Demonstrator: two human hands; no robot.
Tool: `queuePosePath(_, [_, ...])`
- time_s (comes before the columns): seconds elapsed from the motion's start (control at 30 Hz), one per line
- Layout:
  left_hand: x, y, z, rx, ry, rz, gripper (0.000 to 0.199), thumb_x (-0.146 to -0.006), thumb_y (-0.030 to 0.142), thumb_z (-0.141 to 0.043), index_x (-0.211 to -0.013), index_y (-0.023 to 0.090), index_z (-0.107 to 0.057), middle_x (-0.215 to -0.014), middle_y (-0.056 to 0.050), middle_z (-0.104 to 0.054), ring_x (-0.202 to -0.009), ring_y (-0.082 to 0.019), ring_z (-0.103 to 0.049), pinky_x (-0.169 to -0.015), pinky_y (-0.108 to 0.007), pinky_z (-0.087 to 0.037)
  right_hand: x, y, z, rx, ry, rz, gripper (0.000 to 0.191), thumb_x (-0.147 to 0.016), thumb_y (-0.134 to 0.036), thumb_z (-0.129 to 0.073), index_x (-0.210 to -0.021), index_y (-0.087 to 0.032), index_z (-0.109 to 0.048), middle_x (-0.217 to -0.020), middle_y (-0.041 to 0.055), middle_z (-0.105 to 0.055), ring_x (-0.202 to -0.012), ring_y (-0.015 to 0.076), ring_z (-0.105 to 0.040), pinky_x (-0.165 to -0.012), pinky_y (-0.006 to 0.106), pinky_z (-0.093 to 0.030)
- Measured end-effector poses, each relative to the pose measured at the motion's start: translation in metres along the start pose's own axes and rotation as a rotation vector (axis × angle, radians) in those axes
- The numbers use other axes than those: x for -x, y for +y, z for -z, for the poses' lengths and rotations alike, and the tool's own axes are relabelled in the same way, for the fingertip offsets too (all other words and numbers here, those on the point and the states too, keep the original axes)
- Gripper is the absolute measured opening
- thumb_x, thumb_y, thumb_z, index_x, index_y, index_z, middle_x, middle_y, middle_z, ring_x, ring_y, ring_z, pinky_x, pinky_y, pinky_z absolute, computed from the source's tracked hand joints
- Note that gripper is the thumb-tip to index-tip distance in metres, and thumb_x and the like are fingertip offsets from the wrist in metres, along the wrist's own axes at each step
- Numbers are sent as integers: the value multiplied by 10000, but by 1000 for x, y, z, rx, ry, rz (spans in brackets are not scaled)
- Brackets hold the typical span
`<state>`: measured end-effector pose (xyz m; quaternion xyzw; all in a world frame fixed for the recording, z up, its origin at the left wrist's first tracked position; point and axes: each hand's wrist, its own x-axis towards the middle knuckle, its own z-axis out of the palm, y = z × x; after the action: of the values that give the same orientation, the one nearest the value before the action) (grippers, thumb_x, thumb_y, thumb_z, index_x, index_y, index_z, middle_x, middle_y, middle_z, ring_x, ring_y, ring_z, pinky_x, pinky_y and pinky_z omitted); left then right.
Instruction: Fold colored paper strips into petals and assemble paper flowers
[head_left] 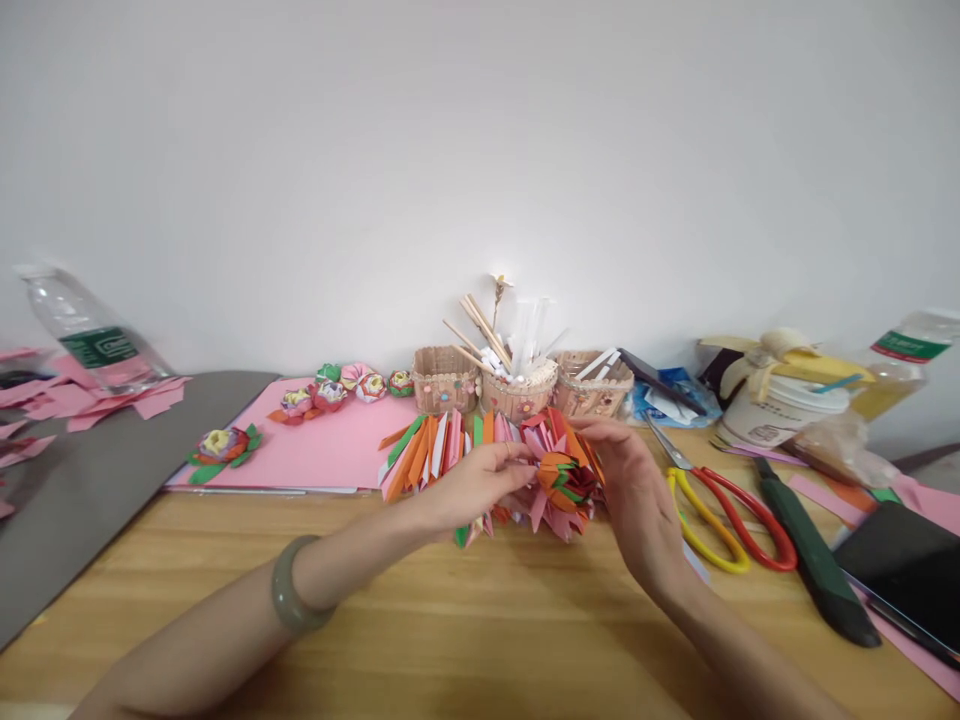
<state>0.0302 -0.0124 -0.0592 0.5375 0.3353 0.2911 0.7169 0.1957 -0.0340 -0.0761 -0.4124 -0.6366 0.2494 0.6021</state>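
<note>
A folded-paper flower [566,480] in orange, green and dark red sits between my two hands, among pink and orange paper pieces. At its left side, my left hand [487,485] has its fingers closed on the edge of the petals; some fingertips are hidden. My right hand [637,500] curves round the right side with long, stretched fingers, their tips at the red and orange paper behind the flower. Left of the flower stand bundles of folded paper strips [427,450] in orange, white, green and pink, partly covered by my left hand.
Behind stand decorated baskets [445,380] holding sticks and white rolls. Several finished paper flowers [364,383] lie on pink sheets [322,450]. To the right are scissors [712,500], a green-handled cutter [817,560], a phone [911,570] and a paper cup [776,412]. A bottle [97,335] stands left.
</note>
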Motion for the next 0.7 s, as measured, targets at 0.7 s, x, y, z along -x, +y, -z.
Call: queuePosePath(0.7, [-5, 1, 12, -295, -59, -22, 233, -742, 235, -513, -891, 115, -647, -521, 35, -469, -487, -78, -413, -468, -201, -303, -8, -2, 6, 71, -336, -433, 303, -722, -434, -609, -863, -176, -682, -859, 68, -681, -780, 205, -617, -674, 282, -486])
